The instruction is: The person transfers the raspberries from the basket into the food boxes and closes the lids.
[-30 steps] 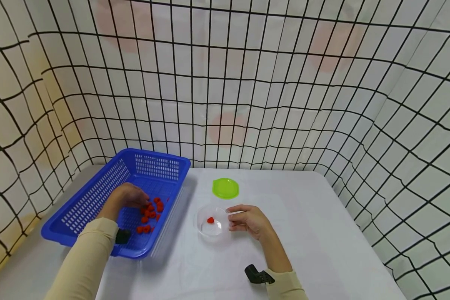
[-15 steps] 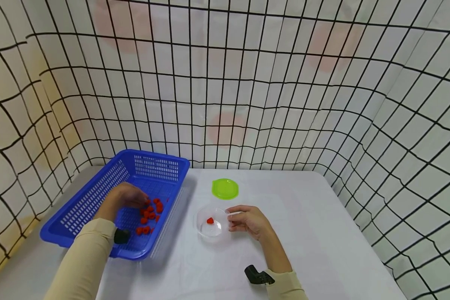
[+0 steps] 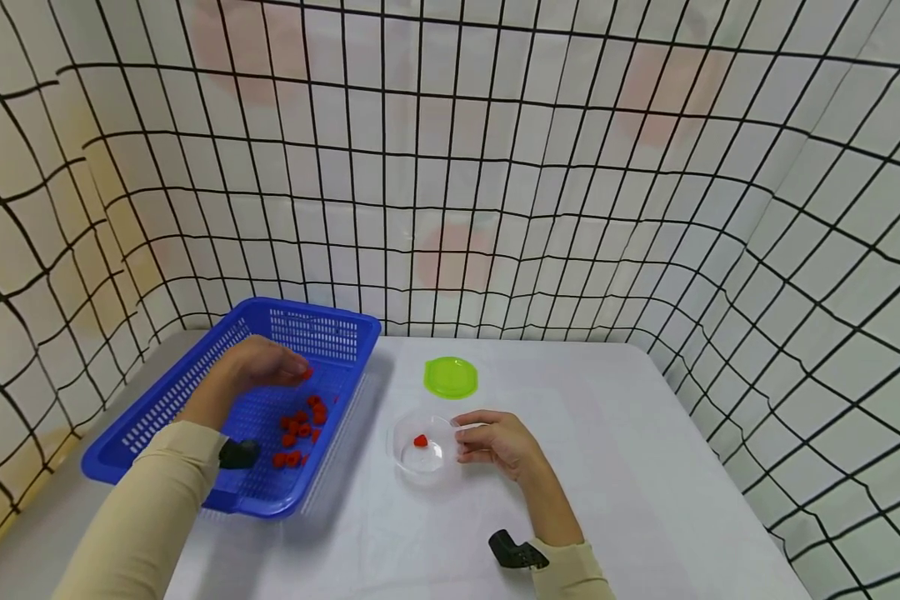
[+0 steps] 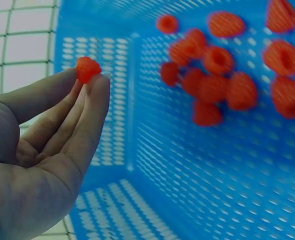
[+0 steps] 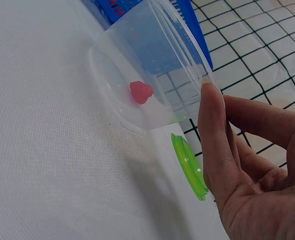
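My left hand (image 3: 264, 364) is over the blue basket (image 3: 315, 325). Between thumb and fingertips it pinches one red raspberry (image 4: 88, 69), held above the basket floor. Several more raspberries (image 4: 215, 89) lie in a loose cluster on that floor. On the table, my right hand (image 3: 499, 442) holds a clear round plastic tub (image 3: 401, 454) by its rim, thumb and fingers on either side, as the right wrist view shows. A single raspberry (image 5: 140, 92) sits at the bottom of the tub.
Behind the tub, a bright green lid (image 3: 451, 377) lies flat on the white table (image 3: 615, 467). Black netting (image 3: 495, 183) over white walls rises at the back and both sides. The basket's high slotted wall (image 3: 341, 417) stands between the left hand and the tub.
My left hand has lifted from the raspberries, up and slightly away, with one raspberry now showing at its fingertips. The right hand and tub stay where they were.
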`<act>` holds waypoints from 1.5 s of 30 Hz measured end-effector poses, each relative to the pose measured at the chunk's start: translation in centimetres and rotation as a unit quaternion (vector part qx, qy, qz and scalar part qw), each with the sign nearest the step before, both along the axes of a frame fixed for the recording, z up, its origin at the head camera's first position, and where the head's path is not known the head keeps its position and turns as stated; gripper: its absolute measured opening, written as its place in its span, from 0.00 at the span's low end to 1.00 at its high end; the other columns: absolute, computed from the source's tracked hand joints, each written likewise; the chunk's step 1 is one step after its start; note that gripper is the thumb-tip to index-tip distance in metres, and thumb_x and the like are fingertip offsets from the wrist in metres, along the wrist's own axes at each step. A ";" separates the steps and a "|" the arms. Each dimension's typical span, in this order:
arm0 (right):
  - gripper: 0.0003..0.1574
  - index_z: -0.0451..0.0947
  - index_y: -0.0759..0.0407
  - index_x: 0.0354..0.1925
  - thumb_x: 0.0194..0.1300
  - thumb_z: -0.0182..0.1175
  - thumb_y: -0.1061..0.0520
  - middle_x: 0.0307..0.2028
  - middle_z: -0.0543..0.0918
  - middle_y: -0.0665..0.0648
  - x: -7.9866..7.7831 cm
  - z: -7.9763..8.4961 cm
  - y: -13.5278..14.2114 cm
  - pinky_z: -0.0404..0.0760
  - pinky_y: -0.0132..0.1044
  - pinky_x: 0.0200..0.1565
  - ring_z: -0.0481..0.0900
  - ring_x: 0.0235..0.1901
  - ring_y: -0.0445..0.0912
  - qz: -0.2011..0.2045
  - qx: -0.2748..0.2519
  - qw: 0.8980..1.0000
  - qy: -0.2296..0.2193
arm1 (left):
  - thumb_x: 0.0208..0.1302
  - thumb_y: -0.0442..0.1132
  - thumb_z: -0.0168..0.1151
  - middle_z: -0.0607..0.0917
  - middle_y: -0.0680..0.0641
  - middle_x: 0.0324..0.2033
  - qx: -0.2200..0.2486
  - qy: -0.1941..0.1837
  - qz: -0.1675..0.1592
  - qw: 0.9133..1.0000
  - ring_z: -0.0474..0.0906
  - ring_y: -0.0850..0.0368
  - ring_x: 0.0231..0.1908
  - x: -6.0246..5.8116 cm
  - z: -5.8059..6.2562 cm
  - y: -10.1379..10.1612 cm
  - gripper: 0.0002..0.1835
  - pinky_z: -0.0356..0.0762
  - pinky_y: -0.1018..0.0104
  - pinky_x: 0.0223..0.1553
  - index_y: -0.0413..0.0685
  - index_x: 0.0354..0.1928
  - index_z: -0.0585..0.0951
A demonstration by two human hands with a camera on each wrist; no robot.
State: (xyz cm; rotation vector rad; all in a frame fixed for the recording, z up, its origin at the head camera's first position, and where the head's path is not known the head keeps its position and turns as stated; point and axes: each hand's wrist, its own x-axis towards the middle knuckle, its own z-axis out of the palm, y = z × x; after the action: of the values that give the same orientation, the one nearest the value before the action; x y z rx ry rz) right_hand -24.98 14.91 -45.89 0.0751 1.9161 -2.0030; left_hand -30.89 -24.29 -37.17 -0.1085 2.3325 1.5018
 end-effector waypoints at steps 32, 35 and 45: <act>0.23 0.79 0.73 0.55 0.62 0.67 0.65 0.32 0.85 0.56 -0.1 0.0 0.0 0.90 0.39 0.37 0.84 0.24 0.44 0.006 -0.008 1.000 0.001 | 0.65 0.31 0.67 0.89 0.40 0.44 -0.009 0.005 -0.118 0.993 0.89 0.47 0.42 1.9 2.7 12.7 0.11 0.87 0.59 0.49 0.36 0.48 0.87; 0.23 0.80 0.72 0.55 0.62 0.68 0.65 0.32 0.85 0.56 -0.2 0.0 -0.1 0.90 0.39 0.37 0.84 0.24 0.45 0.002 -0.007 1.000 -0.003 | 0.66 0.31 0.67 0.90 0.40 0.43 -0.005 -0.003 -0.133 0.991 0.89 0.44 0.45 2.1 2.4 13.4 0.10 0.87 0.58 0.50 0.36 0.48 0.87; 0.21 0.81 0.70 0.54 0.63 0.67 0.65 0.33 0.86 0.57 -0.4 0.0 -0.1 0.90 0.40 0.38 0.84 0.25 0.45 -0.005 0.000 1.000 -0.006 | 0.64 0.28 0.66 0.90 0.41 0.38 0.004 -0.027 -0.162 0.986 0.88 0.39 0.45 2.7 0.2 15.1 0.08 0.88 0.59 0.46 0.34 0.43 0.87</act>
State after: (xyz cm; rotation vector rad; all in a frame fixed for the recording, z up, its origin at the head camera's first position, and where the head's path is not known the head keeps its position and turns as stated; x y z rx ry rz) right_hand -25.34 14.85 -45.91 0.0976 1.9126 -2.0045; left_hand -28.15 -9.20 -36.97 0.2209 2.1736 1.3288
